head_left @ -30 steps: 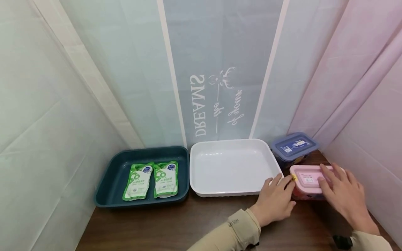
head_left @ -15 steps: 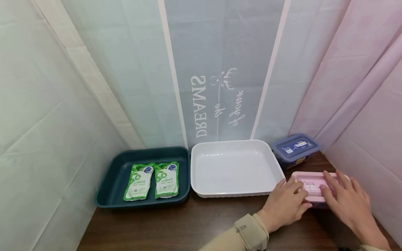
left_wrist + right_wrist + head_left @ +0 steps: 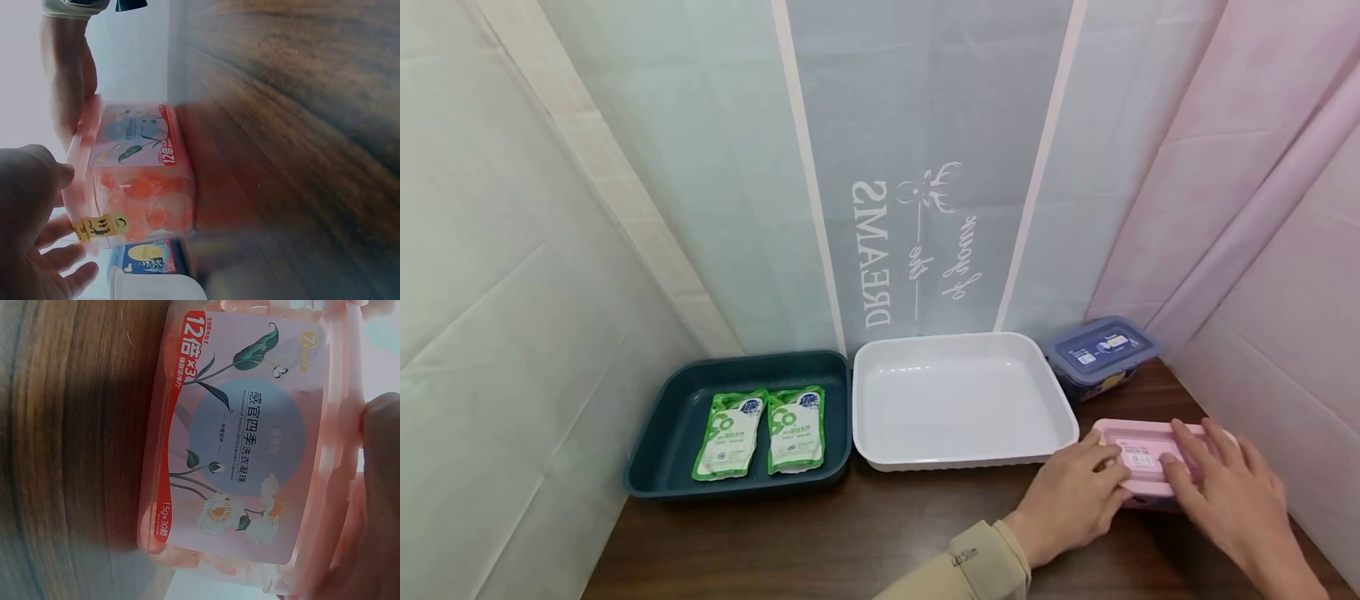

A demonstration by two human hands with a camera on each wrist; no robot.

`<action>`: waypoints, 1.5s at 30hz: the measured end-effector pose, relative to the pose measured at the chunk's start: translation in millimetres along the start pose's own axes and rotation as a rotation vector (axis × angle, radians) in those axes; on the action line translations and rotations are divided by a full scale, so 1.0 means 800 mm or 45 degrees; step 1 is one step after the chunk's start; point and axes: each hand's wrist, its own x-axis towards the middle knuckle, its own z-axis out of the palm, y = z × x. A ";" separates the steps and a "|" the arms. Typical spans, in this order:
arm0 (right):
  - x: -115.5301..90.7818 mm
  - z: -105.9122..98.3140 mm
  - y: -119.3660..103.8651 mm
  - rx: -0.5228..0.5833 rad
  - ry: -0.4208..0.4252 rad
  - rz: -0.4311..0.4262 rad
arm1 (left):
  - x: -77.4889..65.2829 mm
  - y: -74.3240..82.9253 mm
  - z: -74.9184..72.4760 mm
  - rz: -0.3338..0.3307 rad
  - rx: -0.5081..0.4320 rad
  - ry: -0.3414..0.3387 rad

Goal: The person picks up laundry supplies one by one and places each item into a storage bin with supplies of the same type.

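A pink-lidded tub of laundry capsules sits on the brown table at the right, its clear wall and flower label seen in the right wrist view. At the lid's left end, my left hand grips the edge, thumb on the near side, other fingers by the yellow sticker. My right hand holds the lid's right part from above; its thumb shows at the rim in the right wrist view. The palm hides that end of the lid.
Behind the tub stands a similar blue-lidded tub in the corner. A white tray lies left of the hands. Farther left, a dark green tray holds two green-and-white pouches. Fabric walls enclose the table.
The pink-lidded tub has come nearer to me, away from the blue-lidded one, with both hands on it. My left hand has moved right and farther onto the lid's left end.
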 end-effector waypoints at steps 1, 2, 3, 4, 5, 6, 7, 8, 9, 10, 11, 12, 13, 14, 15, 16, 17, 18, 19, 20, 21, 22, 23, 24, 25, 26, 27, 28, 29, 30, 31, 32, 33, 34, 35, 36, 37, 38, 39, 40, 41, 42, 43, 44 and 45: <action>-0.001 0.001 -0.001 -0.007 0.003 0.002 | -0.001 0.000 -0.001 0.005 -0.001 -0.001; -0.002 0.001 -0.001 -0.012 0.002 0.008 | -0.002 0.000 -0.001 0.010 -0.002 -0.001; -0.002 0.002 -0.002 -0.021 0.004 0.016 | -0.003 0.000 -0.002 0.013 -0.001 -0.002; -0.003 0.002 -0.003 -0.029 0.006 0.021 | -0.004 0.000 -0.002 0.013 0.001 -0.002; -0.003 0.003 -0.004 -0.036 0.013 0.024 | -0.005 0.000 -0.003 0.012 0.004 -0.001; -0.004 0.003 -0.005 -0.043 0.015 0.029 | -0.006 0.000 -0.004 0.011 0.009 0.000; -0.004 0.004 -0.006 -0.048 0.019 0.028 | -0.007 0.000 -0.005 0.008 0.010 -0.001; -0.005 0.004 -0.007 -0.047 0.028 0.023 | -0.008 -0.001 -0.006 0.005 0.010 -0.001; -0.005 0.005 -0.009 -0.049 0.036 0.019 | -0.009 -0.001 -0.007 0.003 0.012 -0.002; -0.006 0.005 -0.010 -0.049 0.044 0.010 | -0.011 -0.001 -0.008 0.001 0.013 -0.002; -0.006 0.005 -0.010 -0.043 0.052 0.000 | -0.012 -0.002 -0.009 0.002 0.012 -0.001; -0.007 0.006 -0.011 -0.038 0.058 -0.009 | -0.013 -0.002 -0.010 0.002 0.008 0.001; -0.008 0.006 -0.013 -0.035 0.056 -0.013 | -0.015 -0.003 -0.011 -0.003 0.000 0.001; -0.008 0.006 -0.015 -0.028 0.058 -0.019 | -0.017 -0.004 -0.012 -0.007 -0.009 0.001; -0.009 0.006 -0.017 -0.022 0.054 -0.020 | -0.019 -0.005 -0.013 -0.013 -0.017 -0.002; -0.010 0.006 -0.019 -0.014 0.052 -0.022 | -0.021 -0.006 -0.014 -0.019 -0.029 -0.005; -0.010 0.006 -0.020 -0.004 0.048 -0.023 | -0.024 -0.007 -0.015 -0.025 -0.039 -0.009; -0.011 0.006 -0.022 0.004 0.045 -0.023 | -0.026 -0.008 -0.016 -0.034 -0.052 -0.013; -0.012 0.006 -0.024 0.014 0.044 -0.027 | -0.029 -0.008 -0.017 -0.039 -0.060 -0.020; -0.013 0.006 -0.025 0.021 0.050 -0.033 | -0.031 -0.009 -0.018 -0.041 -0.065 -0.028; -0.014 0.006 -0.026 0.023 0.050 -0.033 | -0.033 -0.010 -0.020 -0.042 -0.069 -0.037; -0.015 0.006 -0.028 0.024 0.052 -0.038 | -0.035 -0.010 -0.021 -0.041 -0.072 -0.045; -0.016 0.006 -0.029 0.027 0.057 -0.046 | -0.037 -0.010 -0.023 -0.041 -0.075 -0.053; -0.017 0.005 -0.030 0.028 0.062 -0.052 | -0.039 -0.011 -0.024 -0.041 -0.077 -0.062; -0.018 0.005 -0.032 0.027 0.066 -0.056 | -0.040 -0.011 -0.025 -0.039 -0.077 -0.069; -0.018 0.005 -0.033 0.021 0.063 -0.055 | -0.041 -0.011 -0.026 -0.041 -0.078 -0.077; -0.018 0.005 -0.034 0.021 0.064 -0.058 | -0.042 -0.011 -0.027 -0.044 -0.079 -0.083; -0.019 0.006 -0.035 0.023 0.061 -0.059 | -0.043 -0.011 -0.028 -0.048 -0.081 -0.086; -0.018 0.006 -0.035 0.026 0.061 -0.057 | -0.044 -0.012 -0.029 -0.052 -0.081 -0.089; -0.018 0.006 -0.037 0.026 0.055 -0.053 | -0.045 -0.012 -0.029 -0.057 -0.080 -0.090; -0.018 0.007 -0.037 0.029 0.051 -0.053 | -0.046 -0.012 -0.030 -0.064 -0.077 -0.090; -0.018 0.007 -0.038 0.033 0.049 -0.053 | -0.047 -0.013 -0.031 -0.071 -0.074 -0.091; -0.018 0.008 -0.039 0.040 0.050 -0.056 | -0.047 -0.013 -0.032 -0.077 -0.070 -0.091; -0.018 0.010 -0.039 0.043 0.044 -0.056 | -0.049 -0.014 -0.033 -0.081 -0.069 -0.092; -0.018 0.010 -0.040 0.043 0.041 -0.055 | -0.050 -0.015 -0.034 -0.085 -0.066 -0.093; -0.019 0.012 -0.040 0.040 0.035 -0.055 | -0.051 -0.015 -0.035 -0.087 -0.065 -0.094; -0.019 0.013 -0.041 0.037 0.030 -0.057 | -0.053 -0.016 -0.037 -0.086 -0.064 -0.097; -0.020 0.014 -0.041 0.030 0.026 -0.054 | -0.054 -0.017 -0.038 -0.085 -0.065 -0.099; -0.020 0.015 -0.042 0.024 0.020 -0.051 | -0.055 -0.017 -0.039 -0.084 -0.070 -0.100; -0.020 0.015 -0.043 0.016 0.012 -0.048 | -0.057 -0.018 -0.040 -0.083 -0.075 -0.101; -0.020 0.016 -0.043 0.017 0.010 -0.047 | -0.057 -0.018 -0.041 -0.083 -0.080 -0.099; -0.021 0.016 -0.044 0.021 0.010 -0.049 | -0.058 -0.019 -0.042 -0.083 -0.089 -0.097; -0.021 0.015 -0.043 0.036 0.005 -0.052 | -0.059 -0.019 -0.042 -0.087 -0.107 -0.092; -0.022 0.013 -0.042 0.058 -0.003 -0.051 | -0.060 -0.019 -0.042 -0.101 -0.139 -0.087; -0.022 0.011 -0.040 0.090 -0.008 -0.046 | -0.060 -0.019 -0.042 -0.122 -0.188 -0.079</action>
